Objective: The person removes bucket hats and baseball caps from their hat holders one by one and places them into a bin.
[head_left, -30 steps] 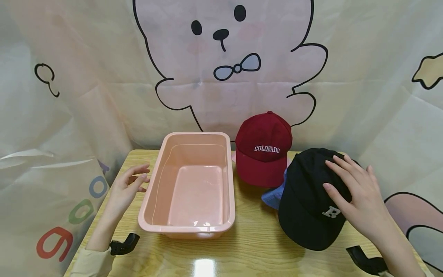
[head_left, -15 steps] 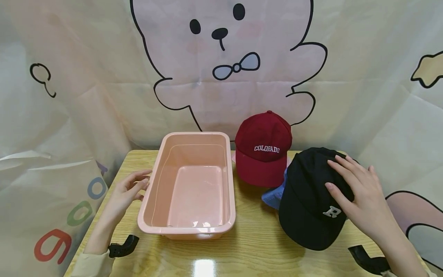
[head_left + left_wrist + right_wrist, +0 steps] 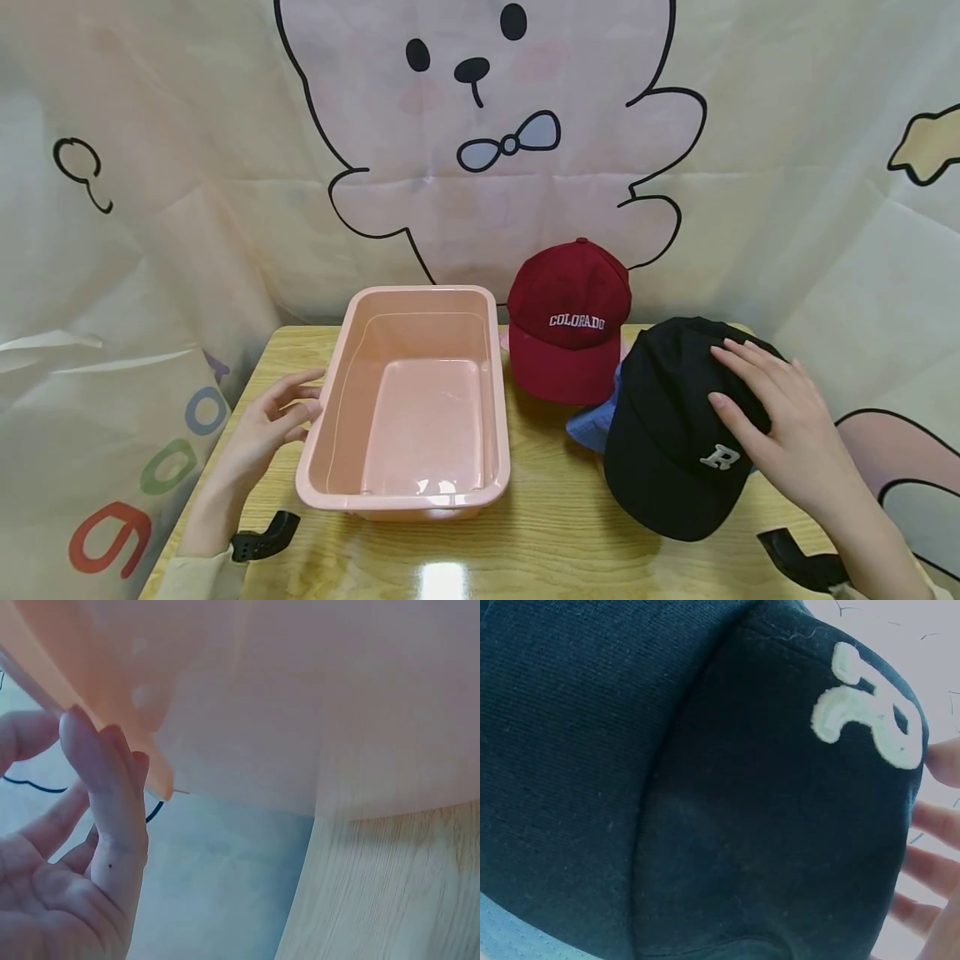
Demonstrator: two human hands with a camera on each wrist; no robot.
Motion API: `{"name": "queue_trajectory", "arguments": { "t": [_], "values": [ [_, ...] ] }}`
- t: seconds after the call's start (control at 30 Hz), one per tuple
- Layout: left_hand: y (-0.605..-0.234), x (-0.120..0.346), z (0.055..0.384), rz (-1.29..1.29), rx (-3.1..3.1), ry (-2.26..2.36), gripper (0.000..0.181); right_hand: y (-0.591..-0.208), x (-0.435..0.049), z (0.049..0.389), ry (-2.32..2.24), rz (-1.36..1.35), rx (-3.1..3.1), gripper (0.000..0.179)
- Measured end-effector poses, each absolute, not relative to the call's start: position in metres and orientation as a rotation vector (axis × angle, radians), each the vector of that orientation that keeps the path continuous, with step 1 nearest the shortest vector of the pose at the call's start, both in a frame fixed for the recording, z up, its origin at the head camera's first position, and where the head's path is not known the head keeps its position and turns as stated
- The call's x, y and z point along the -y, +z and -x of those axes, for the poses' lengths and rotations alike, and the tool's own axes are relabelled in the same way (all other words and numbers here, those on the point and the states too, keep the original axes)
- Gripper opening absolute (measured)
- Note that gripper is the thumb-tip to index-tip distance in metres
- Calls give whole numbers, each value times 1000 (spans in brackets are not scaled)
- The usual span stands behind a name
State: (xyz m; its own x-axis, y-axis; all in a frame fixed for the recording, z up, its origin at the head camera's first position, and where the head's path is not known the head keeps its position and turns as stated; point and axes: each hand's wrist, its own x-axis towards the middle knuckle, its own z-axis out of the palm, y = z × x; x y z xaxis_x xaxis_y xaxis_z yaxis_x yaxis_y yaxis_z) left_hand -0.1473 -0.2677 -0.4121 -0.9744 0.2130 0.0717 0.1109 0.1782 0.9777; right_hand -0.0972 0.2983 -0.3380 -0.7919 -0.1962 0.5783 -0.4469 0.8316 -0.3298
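One blue brim [image 3: 591,427], mostly hidden; black cap [image 3: 667,450], right hand [image 3: 791,433] overlapping

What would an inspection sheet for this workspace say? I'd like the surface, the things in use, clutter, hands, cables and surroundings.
Surface: wood-grain table, with a bright reflection near the person.
Job's things: pink basin; to its right, black cap with a white letter R.
Clutter: red cap reading COLORADO, behind the black cap; blue item mostly hidden by the black cap.
Left hand: at the basin's left rim, fingers loosely bent; firm contact unclear.
Right hand: resting on the black cap, fingers spread.
Wrists: a black attachment on each.
Cables: nothing seen.
Surroundings: pale backdrop with cartoon drawings.
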Motion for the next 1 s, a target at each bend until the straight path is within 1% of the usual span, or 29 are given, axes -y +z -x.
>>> {"name": "queue_trajectory", "arguments": {
  "t": [0.23,0.43,0.77,1.0],
  "values": [
    [-418,273,149,-448,-2173,2040,49,-338,-302,98,611,-502,2458,50],
    [-425,274,150,-444,-2096,2086,51,-338,-307,99,606,-477,2490,52],
    [-432,274,151,-500,-2033,2149,49,-341,-313,98,684,-380,2576,52],
    [-435,273,150,-450,-2046,2205,47,-343,-315,102,650,-351,2584,52]
  ]
}}
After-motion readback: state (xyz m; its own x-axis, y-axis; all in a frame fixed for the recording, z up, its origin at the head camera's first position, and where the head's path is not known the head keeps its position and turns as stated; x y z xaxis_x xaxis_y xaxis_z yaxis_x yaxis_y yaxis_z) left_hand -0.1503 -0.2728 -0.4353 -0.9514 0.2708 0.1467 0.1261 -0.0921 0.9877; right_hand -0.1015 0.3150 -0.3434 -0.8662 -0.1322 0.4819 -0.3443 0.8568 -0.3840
